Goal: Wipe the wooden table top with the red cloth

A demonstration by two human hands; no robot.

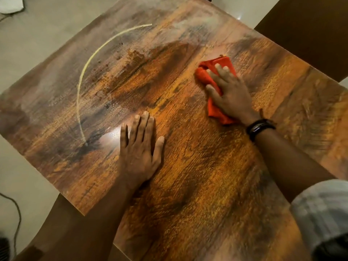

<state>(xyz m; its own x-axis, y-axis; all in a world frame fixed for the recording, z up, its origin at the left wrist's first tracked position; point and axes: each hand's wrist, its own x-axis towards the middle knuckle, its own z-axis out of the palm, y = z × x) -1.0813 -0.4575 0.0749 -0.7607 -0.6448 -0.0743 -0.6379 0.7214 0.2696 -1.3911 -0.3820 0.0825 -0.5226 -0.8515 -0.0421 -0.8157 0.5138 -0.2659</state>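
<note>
The wooden table top (188,166) fills most of the head view, its grain streaked orange and dark brown. The red cloth (213,72), crumpled, lies on the right half of the table. My right hand (228,91) presses flat on the cloth, fingers spread over it, a dark band on the wrist. My left hand (140,146) rests palm down on the bare wood near the middle, fingers straight and holding nothing. A pale curved line (88,63) arcs across the far left part of the top, where the surface looks dull and hazy.
A dark wooden chair (310,31) stands at the far right corner. Another dark chair part (62,232) sits under the near left edge. Pale floor (28,44) surrounds the table, with a cable (17,213) at the left and a white object (11,4) at top left.
</note>
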